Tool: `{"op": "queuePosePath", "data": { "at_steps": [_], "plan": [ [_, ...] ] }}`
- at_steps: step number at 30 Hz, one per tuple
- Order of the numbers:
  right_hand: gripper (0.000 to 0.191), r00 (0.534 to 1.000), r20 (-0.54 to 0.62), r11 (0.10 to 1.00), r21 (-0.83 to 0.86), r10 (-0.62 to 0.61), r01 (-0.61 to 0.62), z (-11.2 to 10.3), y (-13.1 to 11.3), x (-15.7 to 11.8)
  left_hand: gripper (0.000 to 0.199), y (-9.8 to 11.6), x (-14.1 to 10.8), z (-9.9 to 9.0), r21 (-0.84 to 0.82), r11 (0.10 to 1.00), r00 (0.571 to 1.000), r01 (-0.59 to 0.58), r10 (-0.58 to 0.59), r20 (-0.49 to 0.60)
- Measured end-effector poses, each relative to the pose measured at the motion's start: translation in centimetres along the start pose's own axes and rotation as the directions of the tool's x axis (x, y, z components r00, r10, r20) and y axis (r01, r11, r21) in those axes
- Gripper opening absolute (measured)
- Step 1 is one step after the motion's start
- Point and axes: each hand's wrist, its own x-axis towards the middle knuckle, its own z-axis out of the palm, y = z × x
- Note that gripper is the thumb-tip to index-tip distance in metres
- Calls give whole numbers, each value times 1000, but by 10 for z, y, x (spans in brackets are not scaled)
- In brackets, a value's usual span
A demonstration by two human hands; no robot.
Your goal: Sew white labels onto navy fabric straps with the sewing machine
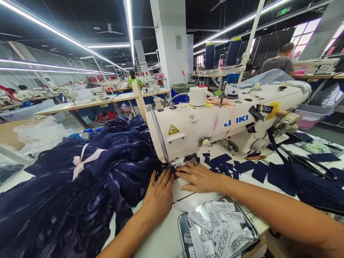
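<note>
Background: pale pillar (172,46) near centre; ceiling fan (109,30) and strip light (130,28) to its left. Green exit sign (283,12), upper right. Person in grey (276,65), right; person in green (131,81), left of pillar.

Left forearm (129,231), right forearm (258,200) bare, tapering; left grip (159,195), right grip (201,179) bare too, slim-fingered.
</note>
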Motion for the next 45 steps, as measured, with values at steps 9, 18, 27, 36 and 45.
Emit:
{"op": "queuePosePath", "data": {
  "at_steps": [9, 18, 27, 36, 45],
  "plan": [
    [41, 998, -57, 994, 105, 31, -24, 4, 12, 3, 38, -5, 7, 6, 1, 999, 996, 38, -38, -82],
    [44, 986, 25, 983, -87, 164, -162, -4, -4, 10, 31, 1, 10, -10, 127, 966, 972, 227, -218, -83],
    [26, 988, 151, 997, -73, 40, -29, -28, -8, -6, 27, -24, 25, -1, 66, 996, 991, 57, -48, -124],
    [28, 993, 114, 989, -137, -33, 49, -18, -1, -10, 29, -26, 25, 1, 56, 997, 990, 51, -43, -134],
    [20, 1000, 21, 982, -186, -19, 22, -12, 8, -6, 30, -27, 27, -2, 48, 998, 993, 49, -43, -110]
  ]
}}
